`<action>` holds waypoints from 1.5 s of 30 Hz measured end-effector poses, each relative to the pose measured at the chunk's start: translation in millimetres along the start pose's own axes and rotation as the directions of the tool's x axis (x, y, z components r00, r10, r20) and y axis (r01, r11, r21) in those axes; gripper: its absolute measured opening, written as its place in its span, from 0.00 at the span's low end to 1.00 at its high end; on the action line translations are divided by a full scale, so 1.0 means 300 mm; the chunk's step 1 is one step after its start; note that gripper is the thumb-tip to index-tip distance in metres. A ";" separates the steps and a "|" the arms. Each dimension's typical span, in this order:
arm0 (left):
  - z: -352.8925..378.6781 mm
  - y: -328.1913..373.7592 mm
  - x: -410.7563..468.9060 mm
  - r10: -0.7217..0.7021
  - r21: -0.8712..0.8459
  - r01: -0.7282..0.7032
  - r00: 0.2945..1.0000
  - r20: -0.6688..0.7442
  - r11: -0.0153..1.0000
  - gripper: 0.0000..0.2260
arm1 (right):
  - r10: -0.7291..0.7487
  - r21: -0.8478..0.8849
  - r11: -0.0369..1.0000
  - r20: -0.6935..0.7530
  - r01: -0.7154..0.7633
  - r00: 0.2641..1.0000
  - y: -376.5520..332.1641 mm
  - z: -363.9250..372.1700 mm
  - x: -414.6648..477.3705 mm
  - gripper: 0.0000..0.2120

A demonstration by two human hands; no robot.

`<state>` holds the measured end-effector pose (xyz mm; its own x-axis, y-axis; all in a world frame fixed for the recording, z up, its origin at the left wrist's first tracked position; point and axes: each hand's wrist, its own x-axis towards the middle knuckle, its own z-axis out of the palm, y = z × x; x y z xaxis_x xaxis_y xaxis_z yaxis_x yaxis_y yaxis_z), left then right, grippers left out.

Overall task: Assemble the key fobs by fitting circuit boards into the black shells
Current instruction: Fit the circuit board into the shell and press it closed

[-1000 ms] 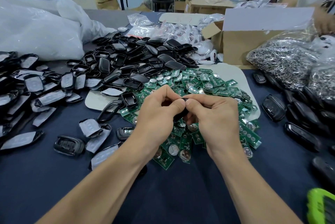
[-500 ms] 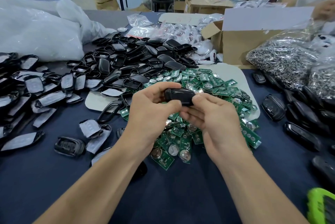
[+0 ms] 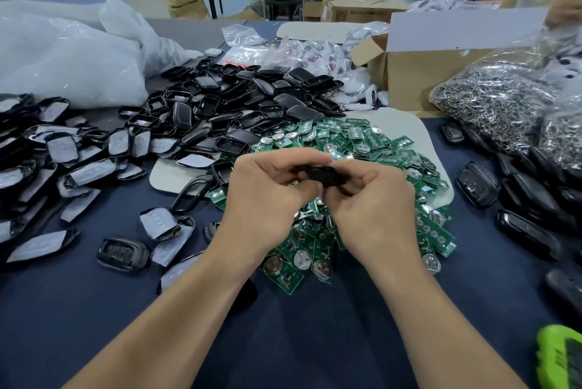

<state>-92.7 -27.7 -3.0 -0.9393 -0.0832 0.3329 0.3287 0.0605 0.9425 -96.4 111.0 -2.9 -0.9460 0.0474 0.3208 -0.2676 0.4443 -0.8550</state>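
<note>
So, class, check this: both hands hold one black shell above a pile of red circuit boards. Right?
No: the circuit boards are green, not red. The head view shows the left hand and right hand holding the black shell above them.

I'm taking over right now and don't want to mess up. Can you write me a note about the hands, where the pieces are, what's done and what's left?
Hands: the left hand pinches one end of a black shell; the right hand pinches the other.
Parts: the circuit boards lie in a green pile under the hands, the empty shells in a heap behind-left.
Done: the closed fobs on the right look finished.
Left: it's too blurred to tell if this shell holds a board, so check. Both piles remain.
</note>
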 end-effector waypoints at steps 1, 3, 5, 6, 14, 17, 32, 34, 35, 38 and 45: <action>0.002 0.004 -0.001 0.020 0.031 -0.020 1.000 0.009 0.999 0.26 | -0.017 -0.029 0.999 0.019 0.017 1.000 -0.001 0.003 -0.004 0.19; 0.004 0.006 -0.001 0.050 0.078 -0.050 0.999 0.008 0.996 0.27 | -0.034 -0.057 0.998 0.040 0.036 0.999 -0.002 0.007 -0.010 0.17; 0.005 0.006 -0.003 0.058 0.090 -0.058 0.998 0.001 0.994 0.26 | -0.052 -0.057 0.997 0.046 0.054 0.998 0.004 0.006 -0.009 0.16; 0.006 0.007 -0.004 0.056 0.095 -0.056 0.998 0.000 0.994 0.26 | -0.065 -0.058 0.996 0.048 0.068 0.997 0.006 0.005 -0.008 0.17; -0.003 0.021 -0.004 0.023 0.117 -0.024 1.000 0.002 0.993 0.23 | -0.099 0.014 0.995 0.094 0.098 0.991 0.031 -0.005 0.009 0.15; -0.004 0.016 -0.004 0.021 0.197 -0.024 1.000 0.017 0.980 0.23 | -0.056 0.014 0.998 0.146 0.054 0.988 0.047 -0.012 0.023 0.14; 0.018 0.025 -0.014 0.111 0.129 -0.104 0.993 -0.044 0.986 0.17 | -0.027 0.661 0.717 0.344 -0.222 0.938 0.043 -0.036 0.035 0.12; 0.017 0.017 -0.012 0.082 0.144 -0.074 0.995 -0.051 0.987 0.18 | 0.013 0.628 0.738 0.353 -0.247 0.935 0.046 -0.039 0.037 0.11; 0.016 0.012 -0.011 0.052 0.182 -0.043 0.998 -0.045 0.982 0.19 | 0.049 0.560 0.785 0.369 -0.264 0.928 0.046 -0.042 0.037 0.12; 0.002 0.002 -0.005 -0.032 0.431 0.054 0.998 -0.058 0.901 0.15 | 0.189 0.249 0.931 0.293 -0.266 0.937 0.050 -0.075 0.059 0.13; -0.102 -0.023 0.042 -0.147 0.433 0.347 0.891 -0.430 0.832 0.11 | 0.331 0.575 0.793 -0.132 -0.200 0.934 0.015 -0.136 0.071 0.03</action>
<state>-103.7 -59.4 -4.4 -0.8425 -0.5109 0.1707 -0.0949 0.4526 0.8866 -110.3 150.7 16.7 -0.9483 0.3096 0.0700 -0.1283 -0.1720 -0.9767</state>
